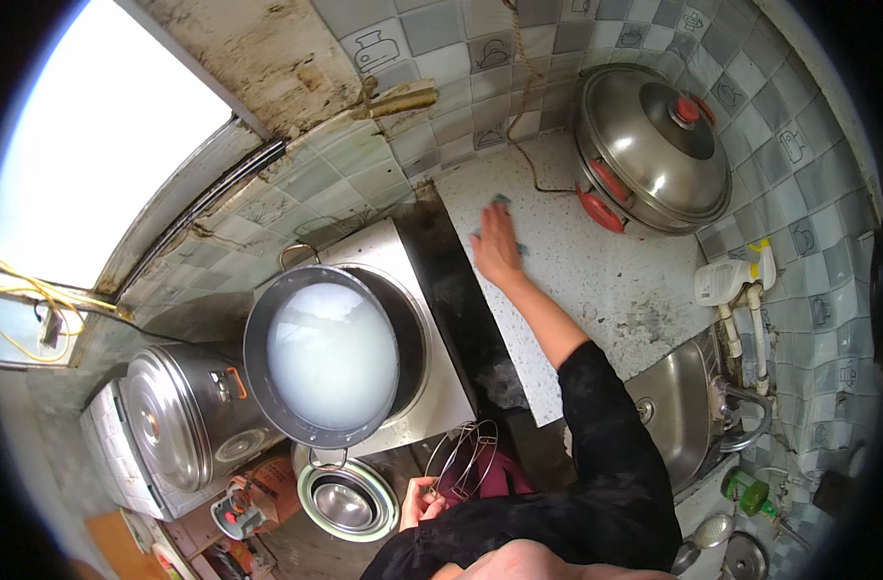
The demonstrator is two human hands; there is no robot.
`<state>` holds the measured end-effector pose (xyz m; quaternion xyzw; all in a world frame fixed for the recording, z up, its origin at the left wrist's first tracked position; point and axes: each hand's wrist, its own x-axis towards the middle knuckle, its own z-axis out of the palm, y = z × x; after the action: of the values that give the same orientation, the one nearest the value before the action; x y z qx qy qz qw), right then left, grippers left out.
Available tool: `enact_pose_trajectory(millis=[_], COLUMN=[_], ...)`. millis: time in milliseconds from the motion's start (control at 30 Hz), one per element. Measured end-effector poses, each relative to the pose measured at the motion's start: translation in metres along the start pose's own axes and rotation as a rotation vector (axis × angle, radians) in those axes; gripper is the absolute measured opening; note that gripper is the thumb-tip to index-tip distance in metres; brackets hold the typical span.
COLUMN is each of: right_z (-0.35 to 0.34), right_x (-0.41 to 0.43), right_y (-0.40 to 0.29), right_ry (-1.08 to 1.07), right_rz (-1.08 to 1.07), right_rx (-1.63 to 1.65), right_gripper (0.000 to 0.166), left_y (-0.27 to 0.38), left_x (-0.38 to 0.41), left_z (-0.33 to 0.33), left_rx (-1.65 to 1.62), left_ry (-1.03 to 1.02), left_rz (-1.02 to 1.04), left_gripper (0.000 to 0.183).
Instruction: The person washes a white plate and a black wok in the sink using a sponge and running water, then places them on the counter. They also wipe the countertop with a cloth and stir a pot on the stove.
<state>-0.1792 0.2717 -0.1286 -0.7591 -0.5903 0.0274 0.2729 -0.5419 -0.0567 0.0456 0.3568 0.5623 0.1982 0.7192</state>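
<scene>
My right hand [497,246] lies flat over a bluish-grey cloth [502,199] on the speckled white countertop [586,268]. Most of the cloth is hidden under the palm and fingers. Low in the view, my left hand [421,502] has its fingers closed on a wire rack [464,458] beside my body. Left of the counter, a large dark pot [256,377] with wire handles holds cloudy whitish liquid [332,355] over a steel-topped stove [441,391].
A lidded steel pan [640,145] with red handles stands at the counter's back right. Near it are a spray bottle [727,281] and a steel sink [677,406]. Nested bowls [389,507], a gas cylinder [231,513] and a lidded steel pot [162,420] sit at lower left.
</scene>
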Motion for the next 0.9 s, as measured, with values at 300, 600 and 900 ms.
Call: enact_pose_trajectory(millis=[300,600,900], right_z=[0.008,-0.115,-0.051], right_x=[0.085,-0.083,-0.081], right_y=[0.044,0.126,0.009], right_ry=[0.097,0.114,-0.046], right_rz=[-0.1,0.168,-0.216], right_rx=[0.019,-0.307,0.162], right_gripper=[0.043,0.047,0.034], left_y=[-0.017,0.006,0.041], left_x=[0.016,0.014,0.006], left_z=[0.002,0.023,0.032], left_rx=[0.032,-0.077,-0.156], left_ry=[0.073,0.004,-0.009], left_rz=[0.028,0.107,0.175], left_gripper=[0.039,0.039,0.041])
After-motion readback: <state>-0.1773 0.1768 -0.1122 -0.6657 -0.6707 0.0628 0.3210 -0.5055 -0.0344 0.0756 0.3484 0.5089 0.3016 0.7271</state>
